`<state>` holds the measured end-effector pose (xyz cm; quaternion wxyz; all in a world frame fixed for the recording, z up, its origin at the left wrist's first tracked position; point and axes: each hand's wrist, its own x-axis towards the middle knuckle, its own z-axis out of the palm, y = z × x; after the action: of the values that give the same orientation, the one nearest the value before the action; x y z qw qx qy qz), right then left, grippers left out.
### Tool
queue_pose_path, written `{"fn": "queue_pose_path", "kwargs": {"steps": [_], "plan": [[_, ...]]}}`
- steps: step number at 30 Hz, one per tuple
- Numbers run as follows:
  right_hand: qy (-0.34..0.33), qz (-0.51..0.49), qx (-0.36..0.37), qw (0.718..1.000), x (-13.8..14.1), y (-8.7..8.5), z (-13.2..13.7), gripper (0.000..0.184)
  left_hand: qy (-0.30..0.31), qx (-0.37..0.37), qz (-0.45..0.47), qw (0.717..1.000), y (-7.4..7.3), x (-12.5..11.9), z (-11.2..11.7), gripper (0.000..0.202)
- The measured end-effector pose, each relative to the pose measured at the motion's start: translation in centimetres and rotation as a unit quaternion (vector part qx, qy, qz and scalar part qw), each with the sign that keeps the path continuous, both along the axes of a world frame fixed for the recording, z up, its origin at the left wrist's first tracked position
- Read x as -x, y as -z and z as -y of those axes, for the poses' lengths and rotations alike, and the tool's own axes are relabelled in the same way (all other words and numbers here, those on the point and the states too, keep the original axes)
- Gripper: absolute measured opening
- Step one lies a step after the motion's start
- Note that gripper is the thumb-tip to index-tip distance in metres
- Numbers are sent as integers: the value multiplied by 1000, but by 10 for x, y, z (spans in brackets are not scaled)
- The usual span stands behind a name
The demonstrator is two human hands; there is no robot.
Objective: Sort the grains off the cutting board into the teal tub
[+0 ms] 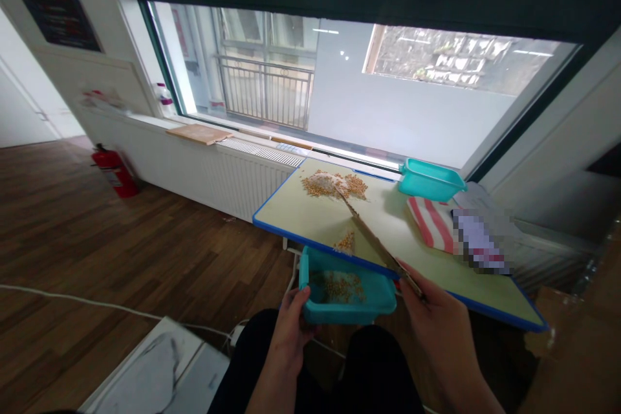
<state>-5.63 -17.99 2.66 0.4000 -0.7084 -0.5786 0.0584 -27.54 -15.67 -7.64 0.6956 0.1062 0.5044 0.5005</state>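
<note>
My left hand [290, 323] grips the left end of a teal plastic bin [388, 297], held below the table's near edge. Loose tan grains [342, 284] lie inside it. In my right hand [439, 317] is a long, thin brown piece of cardboard [371, 236], seen almost edge-on and slanting across the tabletop. Its far end reaches a pile of tan grains [359, 187] mixed with a white, rice-like heap [323, 179]. A smaller cluster of grains [346, 244] sits at the table edge, left of the cardboard and just above the bin.
The pale table [286, 207] has a blue rim and stands against the window. On its right are another teal bin [431, 181], a red-and-white striped bag [431, 223] and a blurred phone-like object [480, 242]. A fire extinguisher [115, 171] stands left; a cable [97, 303] crosses the floor.
</note>
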Motion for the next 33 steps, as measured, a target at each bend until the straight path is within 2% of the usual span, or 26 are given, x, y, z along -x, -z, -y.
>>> {"fn": "queue_pose_path", "kwargs": {"steps": [8, 18, 27, 33], "plan": [[-10, 9, -12, 1000, 6, -8, 9, 42, -15, 24, -11, 1000, -4, -2, -4, 39], [26, 158, -29, 987, 27, -7, 24, 48, -13, -1, 1, 1000, -2, -3, -2, 42], [4, 142, -59, 988, 31, -17, 33, 43, -9, -8, 0, 1000, 5, -2, 1, 42], [7, 164, -85, 983, 37, -18, 39, 38, -15, -3, -6, 1000, 3, 0, 0, 42]]}}
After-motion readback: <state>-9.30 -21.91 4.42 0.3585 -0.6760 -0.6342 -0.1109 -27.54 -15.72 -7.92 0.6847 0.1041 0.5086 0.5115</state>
